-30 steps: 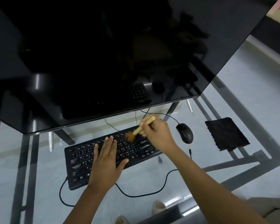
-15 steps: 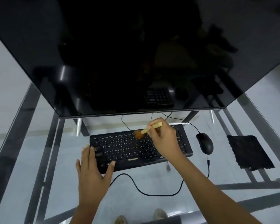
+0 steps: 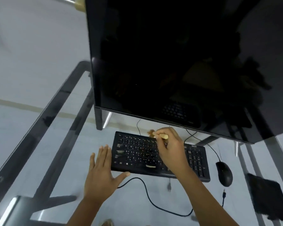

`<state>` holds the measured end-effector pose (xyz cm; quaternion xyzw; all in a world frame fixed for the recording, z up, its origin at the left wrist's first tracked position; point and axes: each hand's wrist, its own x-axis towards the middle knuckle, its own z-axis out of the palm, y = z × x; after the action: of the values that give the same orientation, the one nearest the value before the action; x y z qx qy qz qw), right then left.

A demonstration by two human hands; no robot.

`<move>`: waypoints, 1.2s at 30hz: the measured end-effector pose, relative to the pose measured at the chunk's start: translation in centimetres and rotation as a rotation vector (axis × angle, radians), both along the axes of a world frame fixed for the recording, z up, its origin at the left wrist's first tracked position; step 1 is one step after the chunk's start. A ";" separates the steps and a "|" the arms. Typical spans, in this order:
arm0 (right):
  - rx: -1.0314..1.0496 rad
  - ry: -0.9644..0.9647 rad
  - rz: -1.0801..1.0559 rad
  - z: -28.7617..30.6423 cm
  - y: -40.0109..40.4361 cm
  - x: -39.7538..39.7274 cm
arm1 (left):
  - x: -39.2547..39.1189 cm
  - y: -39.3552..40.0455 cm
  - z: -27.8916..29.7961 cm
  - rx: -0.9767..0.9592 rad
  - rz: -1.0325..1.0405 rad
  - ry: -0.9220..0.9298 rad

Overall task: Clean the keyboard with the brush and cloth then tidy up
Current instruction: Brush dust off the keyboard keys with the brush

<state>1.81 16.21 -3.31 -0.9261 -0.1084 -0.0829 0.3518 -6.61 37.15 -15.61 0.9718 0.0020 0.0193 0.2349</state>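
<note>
My right hand (image 3: 171,149) is over the middle of the black keyboard (image 3: 153,154), its fingers (image 3: 160,133) curled round the pale handle of the brush (image 3: 158,135). The brown bristles point left and sit at the keyboard's far edge, near the top row of keys; they are blurred, so I cannot tell whether they touch the keys. My left hand (image 3: 101,175) lies flat with its fingers straight and spread, holding nothing, at the keyboard's left end: the fingers lie alongside that end, and the thumb reaches under the near left corner. The keyboard lies on the glass bench (image 3: 59,144), in front of a large dark monitor (image 3: 170,62). Its cable (image 3: 153,201) loops across the glass toward me. To the right of the keyboard, just beside it, is a black mouse (image 3: 224,173). Further right, near the bench's edge, lies the dark cloth (image 3: 266,196), flat and apart from both hands.
</note>
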 end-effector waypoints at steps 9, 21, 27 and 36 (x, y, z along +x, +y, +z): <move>0.003 0.084 0.037 -0.2 1.9 -0.5 | 0.1 -0.1 0.1 -0.005 0.014 -0.005; 0.009 0.237 0.223 -0.7 5.2 -3.3 | 0.0 0.1 -0.3 -0.033 0.026 -0.009; 0.081 0.085 -0.075 0.6 3.0 0.7 | 0.1 -0.1 -0.4 -0.021 0.023 -0.018; -0.087 0.196 0.179 1.3 6.2 4.1 | 0.1 0.0 -0.1 -0.020 0.021 -0.041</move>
<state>5.89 22.43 -1.96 -0.9307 -0.1591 0.0446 0.3262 -6.52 37.16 -15.74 0.9688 0.0076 0.0418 0.2443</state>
